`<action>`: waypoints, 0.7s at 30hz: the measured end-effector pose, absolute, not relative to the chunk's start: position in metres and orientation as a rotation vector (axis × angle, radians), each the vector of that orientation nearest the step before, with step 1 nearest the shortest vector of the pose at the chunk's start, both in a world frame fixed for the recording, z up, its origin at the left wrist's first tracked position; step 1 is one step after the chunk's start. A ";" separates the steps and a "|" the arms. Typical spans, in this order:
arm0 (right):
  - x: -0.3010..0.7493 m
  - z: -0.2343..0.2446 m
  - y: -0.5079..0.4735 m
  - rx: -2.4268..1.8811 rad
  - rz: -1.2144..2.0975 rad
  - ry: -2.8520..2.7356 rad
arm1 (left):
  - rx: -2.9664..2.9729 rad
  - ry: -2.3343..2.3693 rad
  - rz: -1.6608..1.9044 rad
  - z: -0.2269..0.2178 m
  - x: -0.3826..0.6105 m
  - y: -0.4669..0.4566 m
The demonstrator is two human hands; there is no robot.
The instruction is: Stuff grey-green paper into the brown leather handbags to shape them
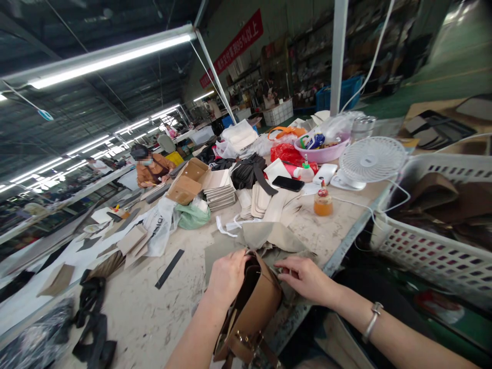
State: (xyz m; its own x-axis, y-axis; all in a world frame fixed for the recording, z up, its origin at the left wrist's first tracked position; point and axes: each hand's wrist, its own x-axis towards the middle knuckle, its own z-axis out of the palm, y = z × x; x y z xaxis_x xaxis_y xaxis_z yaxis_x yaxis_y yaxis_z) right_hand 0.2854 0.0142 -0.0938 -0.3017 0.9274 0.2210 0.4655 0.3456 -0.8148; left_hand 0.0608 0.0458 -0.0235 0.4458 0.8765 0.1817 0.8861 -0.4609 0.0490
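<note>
A brown leather handbag [255, 302] with metal fittings stands at the table's front edge, its top open toward me. My left hand [229, 271] is closed on the bag's upper left rim, fingers curled over it. My right hand [303, 277] is at the bag's far right side, thumb and fingers bent together in a pinch; what lies between the fingertips is too small to make out. Grey-green sheet pieces [269, 236] lie just beyond the bag, close to both hands.
A small fan [372, 160], a phone [288, 183] and a jar of orange liquid [323, 204] stand on the right of the table. A white basket [434, 238] holds brown pieces. Stacked panels [219, 190] and a black strip [169, 268] lie left. A co-worker [151, 166] sits farther back.
</note>
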 end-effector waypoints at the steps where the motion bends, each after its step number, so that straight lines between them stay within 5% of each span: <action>1: 0.286 -0.095 0.013 -1.223 0.844 -1.914 | -2.618 -1.611 -0.273 -0.023 0.062 0.045; 15: 0.242 -0.032 -0.056 -0.740 0.309 -2.506 | -2.475 -1.775 0.032 -0.001 0.081 0.059; 21: 0.189 -0.051 -0.067 -0.720 0.018 -2.673 | -2.383 -1.802 0.119 0.005 0.081 0.057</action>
